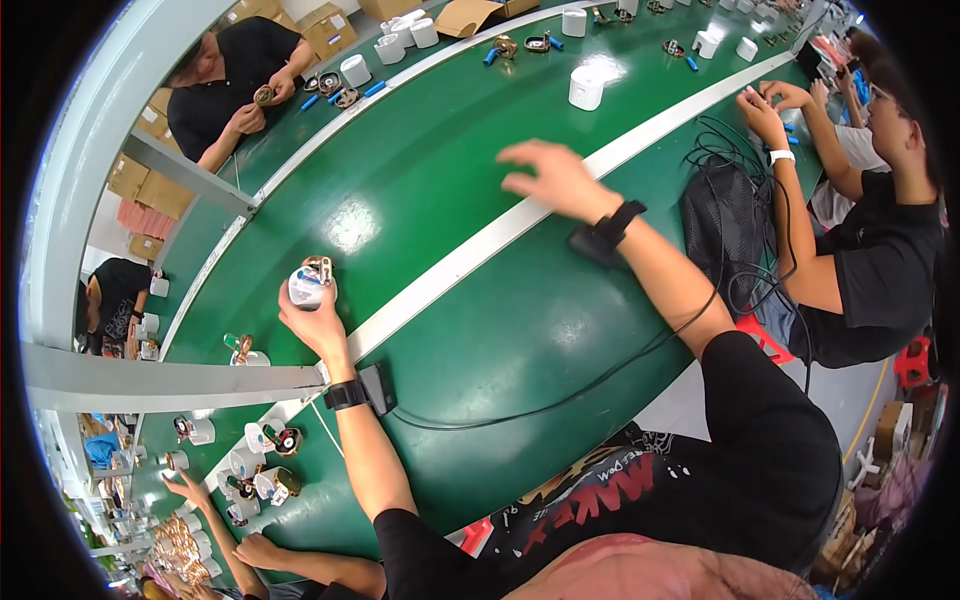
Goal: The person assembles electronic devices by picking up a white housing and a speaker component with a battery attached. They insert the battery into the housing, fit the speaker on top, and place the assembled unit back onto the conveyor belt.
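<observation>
My left hand (318, 325) is closed round a white rounded plastic housing (303, 292) at the left of the green belt. A small gold-coloured metal part (320, 268) sits at that housing's upper end. My right hand (556, 178) reaches over the white divider strip with its fingers apart and nothing in them. Beyond it, another white housing (586, 88) stands on the belt. Each wrist wears a black band with a small box; a thin black cable (520, 423) runs across the near green table between my arms.
A grey metal post and crossbar (180, 385) stand close by my left arm. White housings with wired parts (265, 455) cluster at the lower left. A black mesh bag (715, 215) with tangled cables lies at the right, beside a seated co-worker (880, 270). Another person (240, 85) handles parts across the belt.
</observation>
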Motion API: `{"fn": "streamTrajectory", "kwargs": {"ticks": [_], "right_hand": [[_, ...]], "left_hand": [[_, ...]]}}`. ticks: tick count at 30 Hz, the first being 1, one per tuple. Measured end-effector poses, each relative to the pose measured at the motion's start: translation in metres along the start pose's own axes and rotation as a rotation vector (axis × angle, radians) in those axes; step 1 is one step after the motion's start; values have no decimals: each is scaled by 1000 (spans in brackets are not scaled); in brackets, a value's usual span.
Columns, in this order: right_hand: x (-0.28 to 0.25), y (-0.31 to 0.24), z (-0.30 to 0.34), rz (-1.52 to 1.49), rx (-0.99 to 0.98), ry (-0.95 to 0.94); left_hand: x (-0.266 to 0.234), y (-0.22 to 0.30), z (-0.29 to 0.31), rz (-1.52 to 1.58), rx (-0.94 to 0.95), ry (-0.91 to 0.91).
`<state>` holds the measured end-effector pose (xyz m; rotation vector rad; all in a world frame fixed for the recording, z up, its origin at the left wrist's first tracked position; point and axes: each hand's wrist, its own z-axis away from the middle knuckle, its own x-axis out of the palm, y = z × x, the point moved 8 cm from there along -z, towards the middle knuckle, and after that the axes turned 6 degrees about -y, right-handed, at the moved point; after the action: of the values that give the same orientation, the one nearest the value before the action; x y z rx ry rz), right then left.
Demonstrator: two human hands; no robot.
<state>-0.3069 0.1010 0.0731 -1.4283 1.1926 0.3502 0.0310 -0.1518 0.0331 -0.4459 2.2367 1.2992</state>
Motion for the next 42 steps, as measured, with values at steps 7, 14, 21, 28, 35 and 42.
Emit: {"fn": "streamTrajectory", "kwargs": {"ticks": [7,14,21,28,35,42], "right_hand": [[-83,167,-1,89,283,461],[-84,165,-12,39,274,407],[-4,78,-19,-1084,291,21],[106,-63,25,-1206,103,-669],[59,-1,-15,-828,159,-276],[-23,204,-91,-527,404,509]], "left_hand": [[-4,28,14,-160,-41,88],[-19,79,39,-272,195,325],[50,109,58,370,259,-358],[93,116,86,749,-64,-739],[74,122,83,575,61,-575],[90,117,92,531,86,-639]]}}
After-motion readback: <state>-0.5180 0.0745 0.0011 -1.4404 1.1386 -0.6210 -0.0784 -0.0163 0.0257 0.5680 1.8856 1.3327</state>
